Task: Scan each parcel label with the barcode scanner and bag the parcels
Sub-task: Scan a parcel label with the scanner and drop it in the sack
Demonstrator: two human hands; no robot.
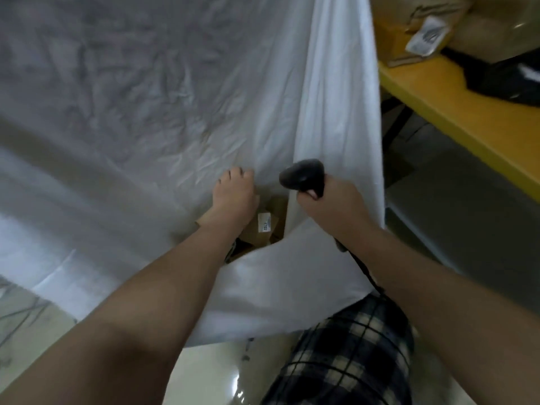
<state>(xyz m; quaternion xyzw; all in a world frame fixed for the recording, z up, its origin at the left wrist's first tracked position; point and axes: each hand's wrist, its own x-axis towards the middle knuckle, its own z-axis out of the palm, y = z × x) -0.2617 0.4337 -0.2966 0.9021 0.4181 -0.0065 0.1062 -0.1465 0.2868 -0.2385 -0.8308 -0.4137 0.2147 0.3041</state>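
Two hands crowd the white plastic sack (175, 97) at its narrow mouth: left hand (233, 197) pinching fabric, right hand (330, 206) clenching the black barcode scanner (304, 176). A brown cardboard parcel (263, 229) fills that mouth.

The white bag (175, 97) runs off the top and left edges, so its full extent does not show. Inside its mouth a brown parcel (254, 238) shows only as a sliver between the left hand (233, 197) and a fold of the bag. The print on its label (264, 223) is too small to read. The left hand's fingertips sink into the creased fabric, and whether they pinch it cannot be told. The right hand (333, 206) covers the handle of the barcode scanner (302, 176), and the cable (362, 267) slips out of sight under the forearm. The yellow tabletop (453, 112) is cut by the right edge. On it, brown packages (423, 24) and a black item (502, 80) are blurred and cropped.
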